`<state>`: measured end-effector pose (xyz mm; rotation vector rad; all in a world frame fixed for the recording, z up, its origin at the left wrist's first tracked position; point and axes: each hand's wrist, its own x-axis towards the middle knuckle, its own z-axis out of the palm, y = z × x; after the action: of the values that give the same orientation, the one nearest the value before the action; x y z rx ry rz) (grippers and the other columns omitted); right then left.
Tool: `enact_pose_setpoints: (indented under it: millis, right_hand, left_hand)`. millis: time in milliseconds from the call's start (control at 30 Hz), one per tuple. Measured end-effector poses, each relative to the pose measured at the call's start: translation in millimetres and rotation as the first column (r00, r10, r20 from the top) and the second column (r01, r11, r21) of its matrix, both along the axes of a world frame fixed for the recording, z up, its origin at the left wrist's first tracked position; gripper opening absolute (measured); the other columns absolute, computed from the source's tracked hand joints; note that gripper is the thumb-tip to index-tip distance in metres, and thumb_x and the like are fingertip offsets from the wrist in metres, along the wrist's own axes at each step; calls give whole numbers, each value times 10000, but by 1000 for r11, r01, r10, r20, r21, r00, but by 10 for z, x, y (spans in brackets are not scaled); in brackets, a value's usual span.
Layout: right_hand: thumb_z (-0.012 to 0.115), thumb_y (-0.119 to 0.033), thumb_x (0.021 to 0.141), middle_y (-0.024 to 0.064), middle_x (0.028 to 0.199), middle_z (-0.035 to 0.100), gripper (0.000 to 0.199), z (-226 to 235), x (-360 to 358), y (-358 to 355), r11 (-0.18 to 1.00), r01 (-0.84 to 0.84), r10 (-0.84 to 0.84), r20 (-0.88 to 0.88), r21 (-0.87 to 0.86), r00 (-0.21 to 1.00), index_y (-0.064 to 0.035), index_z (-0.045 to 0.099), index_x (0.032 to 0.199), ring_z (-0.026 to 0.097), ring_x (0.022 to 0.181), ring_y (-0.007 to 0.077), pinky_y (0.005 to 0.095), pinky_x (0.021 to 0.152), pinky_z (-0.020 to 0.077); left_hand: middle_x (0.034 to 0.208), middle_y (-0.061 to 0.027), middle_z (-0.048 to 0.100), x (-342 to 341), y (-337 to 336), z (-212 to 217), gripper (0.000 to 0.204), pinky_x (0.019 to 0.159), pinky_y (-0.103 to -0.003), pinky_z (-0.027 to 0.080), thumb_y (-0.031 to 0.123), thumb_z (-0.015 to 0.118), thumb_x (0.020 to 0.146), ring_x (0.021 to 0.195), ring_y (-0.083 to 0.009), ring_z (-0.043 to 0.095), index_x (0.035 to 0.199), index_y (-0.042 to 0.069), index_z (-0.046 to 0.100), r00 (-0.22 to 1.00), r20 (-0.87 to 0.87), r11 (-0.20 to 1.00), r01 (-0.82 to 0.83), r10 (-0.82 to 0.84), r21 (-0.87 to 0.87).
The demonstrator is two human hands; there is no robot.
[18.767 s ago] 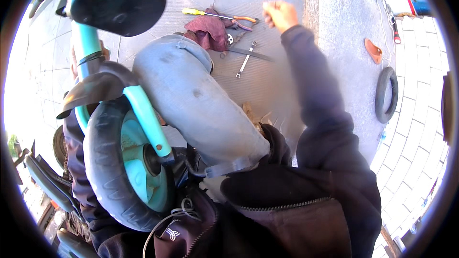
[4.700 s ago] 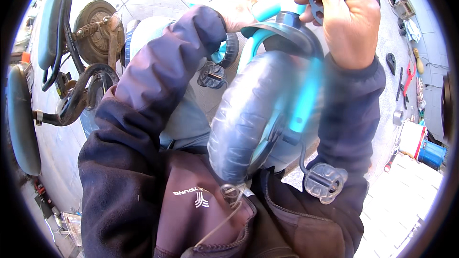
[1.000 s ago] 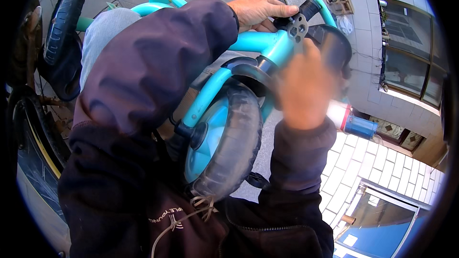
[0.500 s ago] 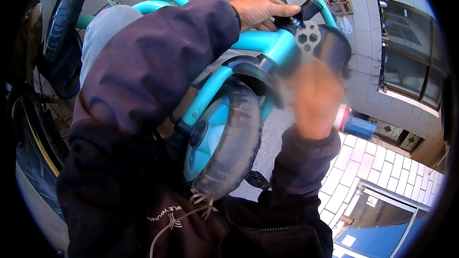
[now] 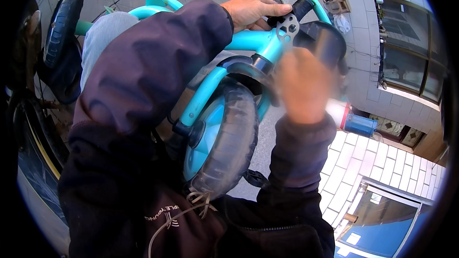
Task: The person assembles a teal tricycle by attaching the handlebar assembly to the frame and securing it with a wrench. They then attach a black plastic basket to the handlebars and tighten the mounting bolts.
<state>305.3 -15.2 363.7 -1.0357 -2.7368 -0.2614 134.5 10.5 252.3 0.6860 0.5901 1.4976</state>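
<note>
Left hand (image 5: pixel 248 10): I am pressing its thumb along a black clamp (image 5: pixel 274 21), fingers curling behind. Right hand (image 5: pixel 305 85), motion-blurred: I am gripping a flat grey wrench (image 5: pixel 288 33) with hexagonal holes; exact finger placement, cannot tell. The wrench is lying beside the clamp, atop a turquoise frame (image 5: pixel 271 48). Front wheel (image 5: pixel 234 138), black-tyred: standing before my jacket (image 5: pixel 201 224).

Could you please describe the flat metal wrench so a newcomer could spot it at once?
Find the turquoise tubular cycle frame above the black-tyred wheel. Near the frame's upper right end, the motion-blurred bare right hand holds a flat silver-grey metal wrench, its head beside the bare left hand. Angular holes through that head set it apart from the frame's rounded tubes.
</note>
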Motion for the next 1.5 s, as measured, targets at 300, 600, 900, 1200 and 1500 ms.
enact_pose_setpoints:
  millis: [300, 600, 900, 1200, 1500]
  right_hand:
    - [634, -209, 894, 177, 698, 687, 207, -1, -190, -217, 961, 150, -193, -172, -231, 966, -7, 682, 885, 694, 693, 368, 439, 666, 532]
    - [609, -98, 900, 185, 741, 697, 220, -8, 7, -244, 986, 24, -55, -187, -165, 981, 40, 672, 1058, 711, 672, 303, 377, 646, 540]
    - [578, -66, 969, 145, 885, 709, 306, 134, 152, -450, 887, 21, -176, -294, -462, 939, 16, 624, 1260, 669, 778, 142, 290, 698, 527]
    - [618, -153, 999, 124, 962, 707, 290, 121, 421, -440, 880, 34, -255, -410, -474, 876, 32, 645, 1221, 654, 842, 131, 275, 780, 521]
    - [646, -119, 977, 65, 840, 676, 203, -9, 745, -472, 861, 40, -404, -634, -507, 659, 22, 667, 1122, 621, 753, 98, 231, 706, 487]
  left_hand:
    - [1077, -168, 669, -16, -19, 21, 662, 762, -367, 629, 351, 630, 986, 930, -246, 704, 1439, -74, 400, 999, 9, 999, 36, -36, 16]
    - [1080, -167, 673, -2, -26, -34, 682, 764, -341, 636, 391, 651, 965, 925, -242, 717, 1414, -71, 425, 999, -29, 999, 16, -15, 50]
    - [1056, -174, 676, -17, -57, 14, 671, 689, -284, 625, 407, 662, 957, 811, -195, 723, 1391, -63, 459, 995, -96, 999, -19, 22, 33]
    - [1155, -168, 618, 5, -61, 91, 699, 791, -295, 599, 428, 654, 958, 947, -188, 674, 1425, -49, 446, 932, -324, 985, -134, 163, 109]
    - [1283, -205, 606, -14, -19, 110, 721, 999, -373, 486, 472, 648, 942, 1164, -264, 603, 1437, -21, 472, 833, -420, 932, -301, 361, 205]
